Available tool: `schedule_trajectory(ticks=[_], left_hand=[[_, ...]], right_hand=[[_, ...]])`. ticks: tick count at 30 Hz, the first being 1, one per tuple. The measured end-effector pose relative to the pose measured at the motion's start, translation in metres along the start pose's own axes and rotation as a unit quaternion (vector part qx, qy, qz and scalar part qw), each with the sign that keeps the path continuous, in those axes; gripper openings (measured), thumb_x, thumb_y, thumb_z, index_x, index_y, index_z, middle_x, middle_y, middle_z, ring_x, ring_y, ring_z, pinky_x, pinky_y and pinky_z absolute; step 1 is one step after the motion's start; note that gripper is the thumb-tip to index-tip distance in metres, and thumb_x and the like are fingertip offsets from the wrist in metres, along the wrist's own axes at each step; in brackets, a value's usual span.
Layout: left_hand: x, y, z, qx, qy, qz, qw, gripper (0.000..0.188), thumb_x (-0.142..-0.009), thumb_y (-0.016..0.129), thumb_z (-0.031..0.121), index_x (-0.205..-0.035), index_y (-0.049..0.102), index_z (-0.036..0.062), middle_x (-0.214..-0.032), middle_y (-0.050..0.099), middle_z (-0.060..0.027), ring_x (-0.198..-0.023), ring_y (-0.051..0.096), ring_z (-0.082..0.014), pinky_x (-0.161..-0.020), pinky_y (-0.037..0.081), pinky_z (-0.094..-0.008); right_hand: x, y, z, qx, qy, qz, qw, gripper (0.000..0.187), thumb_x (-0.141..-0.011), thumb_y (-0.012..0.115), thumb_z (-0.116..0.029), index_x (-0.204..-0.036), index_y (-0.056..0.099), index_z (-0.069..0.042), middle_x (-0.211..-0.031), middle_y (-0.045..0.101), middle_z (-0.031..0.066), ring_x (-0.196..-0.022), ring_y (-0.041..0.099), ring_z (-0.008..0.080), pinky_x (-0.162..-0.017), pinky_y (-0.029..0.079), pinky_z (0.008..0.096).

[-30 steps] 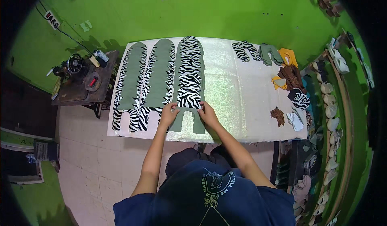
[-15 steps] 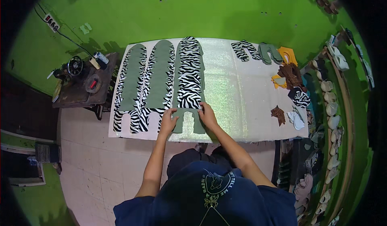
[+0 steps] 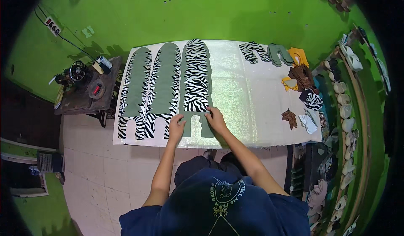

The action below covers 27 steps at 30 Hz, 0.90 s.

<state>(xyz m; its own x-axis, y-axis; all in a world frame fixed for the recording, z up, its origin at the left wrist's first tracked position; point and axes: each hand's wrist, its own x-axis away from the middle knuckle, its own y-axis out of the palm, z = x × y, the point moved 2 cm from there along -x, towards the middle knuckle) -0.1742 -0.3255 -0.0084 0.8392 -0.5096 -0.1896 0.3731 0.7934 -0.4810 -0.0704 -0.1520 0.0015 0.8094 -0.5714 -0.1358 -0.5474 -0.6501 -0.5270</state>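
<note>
A column of overlapping cut pieces, zebra-print (image 3: 195,78) on top with green edges along its sides, runs up the table. At its near end lies a green U-shaped piece (image 3: 207,130), its two legs toward me. My left hand (image 3: 176,128) has its curled fingers and thumb at this piece's upper left edge. Across from it, my right hand (image 3: 216,120) pinches the upper right edge, beside the lowest zebra-print piece. Two more columns, green (image 3: 137,80) and green (image 3: 165,80) with zebra-print edges, lie to the left.
The pale table (image 3: 269,126) also bears zebra-print pieces (image 3: 254,53), green pieces (image 3: 280,55), yellow pieces (image 3: 299,57) and brown scraps (image 3: 301,78) at the right. A sewing machine (image 3: 77,72) stands at the left. A shoe rack (image 3: 357,109) lines the right side.
The green U-shaped piece has slid slightly away from me, with both hands staying at its sides. The view has shifted a little.
</note>
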Motion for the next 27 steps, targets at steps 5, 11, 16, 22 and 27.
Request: schedule_trajectory(ticks=[5, 11, 16, 22, 27], left_hand=[[0.002, 0.002, 0.003, 0.015, -0.044, -0.020, 0.999, 0.024, -0.075, 0.060, 0.005, -0.098, 0.060, -0.0018, -0.107, 0.054, -0.0139, -0.097, 0.054, -0.0233, -0.076, 0.046, -0.0277], [0.006, 0.004, -0.003, -0.012, -0.009, -0.021, 1.000, 0.027, -0.075, 0.060, 0.006, -0.100, 0.059, -0.0035, -0.108, 0.053, -0.0157, -0.100, 0.052, -0.0270, -0.085, 0.041, -0.0313], [0.008, 0.003, 0.003, -0.051, 0.000, -0.040, 0.998, 0.033, -0.075, 0.059, 0.006, -0.106, 0.054, -0.0042, -0.111, 0.051, -0.0174, -0.103, 0.049, -0.0300, -0.090, 0.038, -0.0323], [0.012, 0.005, 0.019, -0.129, 0.007, -0.048, 0.990, 0.035, -0.075, 0.058, 0.007, -0.107, 0.052, -0.0051, -0.115, 0.048, -0.0170, -0.103, 0.048, -0.0306, -0.087, 0.039, -0.0341], [0.016, 0.003, 0.043, -0.260, 0.025, -0.045, 0.964, 0.039, -0.075, 0.058, 0.011, -0.112, 0.051, -0.0007, -0.120, 0.044, -0.0162, -0.107, 0.043, -0.0320, -0.088, 0.035, -0.0390]], right_hand=[[0.002, -0.003, -0.006, -0.019, -0.034, -0.002, 0.999, 0.029, -0.077, 0.057, -0.009, -0.104, 0.054, 0.001, -0.096, 0.054, 0.0183, -0.092, 0.052, 0.0318, -0.081, 0.042, 0.0339], [0.007, -0.004, -0.009, -0.014, -0.040, -0.035, 0.998, 0.037, -0.076, 0.057, -0.007, -0.112, 0.049, -0.001, -0.107, 0.049, 0.0181, -0.100, 0.049, 0.0323, -0.087, 0.040, 0.0341], [0.027, -0.014, -0.018, 0.016, -0.017, -0.086, 0.996, 0.044, -0.076, 0.057, -0.007, -0.119, 0.044, -0.003, -0.119, 0.040, 0.0207, -0.108, 0.044, 0.0346, -0.091, 0.038, 0.0347], [0.053, -0.013, -0.014, 0.086, -0.028, -0.087, 0.992, 0.046, -0.075, 0.056, -0.006, -0.119, 0.044, -0.004, -0.121, 0.036, 0.0222, -0.109, 0.041, 0.0377, -0.091, 0.039, 0.0380], [0.059, -0.016, -0.026, 0.215, -0.074, -0.080, 0.971, 0.052, -0.073, 0.061, -0.017, -0.120, 0.043, -0.004, -0.124, 0.035, 0.0217, -0.105, 0.039, 0.0386, -0.089, 0.036, 0.0435]])
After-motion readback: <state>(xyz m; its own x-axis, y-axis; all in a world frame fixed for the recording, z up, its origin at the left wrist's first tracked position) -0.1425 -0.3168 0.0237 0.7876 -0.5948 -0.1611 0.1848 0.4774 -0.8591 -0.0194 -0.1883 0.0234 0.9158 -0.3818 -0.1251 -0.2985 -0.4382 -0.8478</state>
